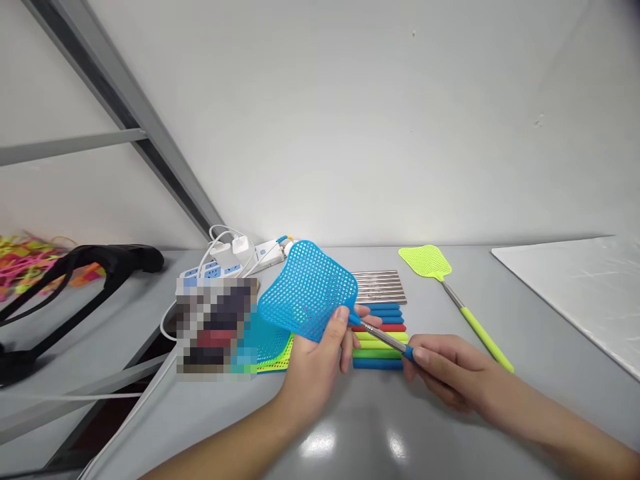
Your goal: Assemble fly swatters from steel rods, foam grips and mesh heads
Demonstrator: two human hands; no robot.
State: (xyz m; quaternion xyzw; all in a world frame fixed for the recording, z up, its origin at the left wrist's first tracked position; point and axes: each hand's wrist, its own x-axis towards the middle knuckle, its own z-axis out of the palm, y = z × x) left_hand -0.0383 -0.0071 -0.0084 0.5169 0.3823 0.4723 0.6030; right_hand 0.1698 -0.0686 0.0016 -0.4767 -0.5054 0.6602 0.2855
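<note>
At the far left of the frame we see a bright, messy pile point(30, 267) and a black frame point(125, 257), and then white plugs on a power strip point(210, 270). Just left of the middle, on the gray worktop point(360, 407), flat net heads point(270, 340) in blue and yellow-green lie in a stack, with no sticks on them that we can see; a blurry patch hides some of that spot. In the middle, held up above the worktop, is the blue swatter point(311, 290). The left hand point(317, 353) grips it, with the thumb on top of the net's low corner and the other fingers under it. Behind it lie shiny metal rods point(380, 287) and, just below them in the frame, a row of colored tubes point(380, 345), all loose. The right hand point(447, 370) has its fingers wrapped around the blue handle end of the same swatter. Net, rod and handle seem lined up as one, so we think this one is nearly whole, but the hand hides most of the handle and we cannot tell if it is tight. Farther right, a yellow-green swatter point(463, 310) lies whole, so that one looks done. The loose heads, rods and tubes are not put together. At the right edge lies a white sheet point(565, 280).
</note>
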